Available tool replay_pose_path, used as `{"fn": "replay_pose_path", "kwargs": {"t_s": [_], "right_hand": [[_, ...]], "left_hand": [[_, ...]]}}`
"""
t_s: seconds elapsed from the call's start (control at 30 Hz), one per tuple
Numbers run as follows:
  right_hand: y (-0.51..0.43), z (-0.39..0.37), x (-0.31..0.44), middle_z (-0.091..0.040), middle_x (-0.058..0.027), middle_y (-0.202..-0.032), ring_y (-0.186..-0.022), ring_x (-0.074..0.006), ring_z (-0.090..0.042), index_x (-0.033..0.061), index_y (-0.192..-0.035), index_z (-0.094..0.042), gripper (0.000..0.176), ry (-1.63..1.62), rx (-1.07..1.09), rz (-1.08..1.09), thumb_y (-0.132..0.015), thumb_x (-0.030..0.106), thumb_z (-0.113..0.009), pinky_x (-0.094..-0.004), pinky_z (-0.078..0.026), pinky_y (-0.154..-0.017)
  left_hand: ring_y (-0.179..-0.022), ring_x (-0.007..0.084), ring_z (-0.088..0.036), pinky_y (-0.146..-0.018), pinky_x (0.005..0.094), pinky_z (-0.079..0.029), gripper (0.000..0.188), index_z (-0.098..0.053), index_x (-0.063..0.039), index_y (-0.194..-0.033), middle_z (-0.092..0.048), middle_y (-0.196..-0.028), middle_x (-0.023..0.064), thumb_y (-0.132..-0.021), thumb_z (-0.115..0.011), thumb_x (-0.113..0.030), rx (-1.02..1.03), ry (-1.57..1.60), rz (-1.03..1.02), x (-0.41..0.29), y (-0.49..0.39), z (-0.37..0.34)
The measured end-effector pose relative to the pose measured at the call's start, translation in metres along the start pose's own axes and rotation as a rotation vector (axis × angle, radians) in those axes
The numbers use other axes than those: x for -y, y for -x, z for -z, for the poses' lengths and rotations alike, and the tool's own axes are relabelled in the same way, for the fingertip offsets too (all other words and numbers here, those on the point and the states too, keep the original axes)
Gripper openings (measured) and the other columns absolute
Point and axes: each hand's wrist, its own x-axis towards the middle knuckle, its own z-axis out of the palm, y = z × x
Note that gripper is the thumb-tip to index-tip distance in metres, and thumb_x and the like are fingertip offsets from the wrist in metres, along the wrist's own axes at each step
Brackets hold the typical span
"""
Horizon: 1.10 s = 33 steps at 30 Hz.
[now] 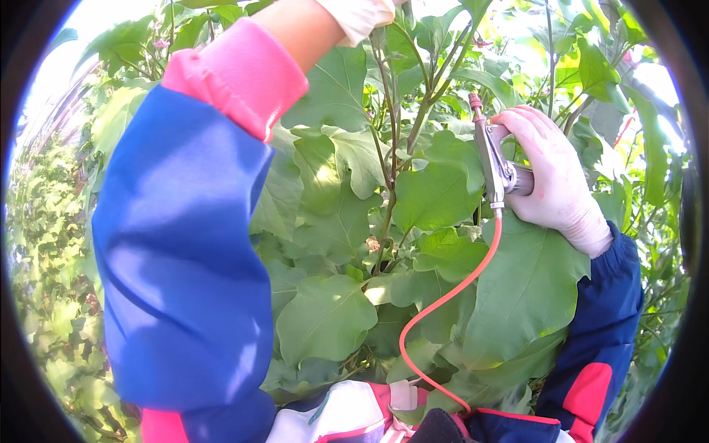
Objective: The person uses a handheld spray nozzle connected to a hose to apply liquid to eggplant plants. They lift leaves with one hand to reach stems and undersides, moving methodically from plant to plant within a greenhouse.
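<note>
My right hand [545, 166], in a thin white glove with reddish stains, is wrapped around the metal grip of a hand-held spray applicator [494, 158]. Its reddish nozzle [474, 102] points upward. From the lower end a thin red hose [429, 302] curves down to my waist. My left hand [368, 19], also in a white glove, reaches up past the top edge of the view, so its fingers are hidden. It is nearest the upper stems [424, 113] of what looks like an eggplant plant, whose broad leaves [327, 318] spread before me.
More foliage [61, 310] runs down the left side. Small pink-purple flowers [160, 43] show at the upper left. A large leaf [526, 293] hangs below my right wrist, close to the hose. At the right rise a grey post [604, 119] and further stems.
</note>
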Motion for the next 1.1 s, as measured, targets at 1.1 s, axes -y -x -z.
{"fn": "replay_pose_path", "kwargs": {"t_s": [1.1], "right_hand": [[-0.048,0.005,0.059,-0.062,-0.0111,-0.128,-0.112,-0.0182,-0.061,-0.0017,-0.143,-0.049,0.055,-0.978,-0.002,-0.584,-0.088,0.001,-0.061,-0.0342,-0.049,-0.101]], "left_hand": [[-0.071,0.0146,-0.063,-0.058,0.0299,-0.05,0.021,-0.073,-0.026,-0.101,-0.062,-0.085,-0.0073,-0.079,-0.075,-0.025,0.351,-1.097,-0.844,-0.001,0.103,0.082]]}}
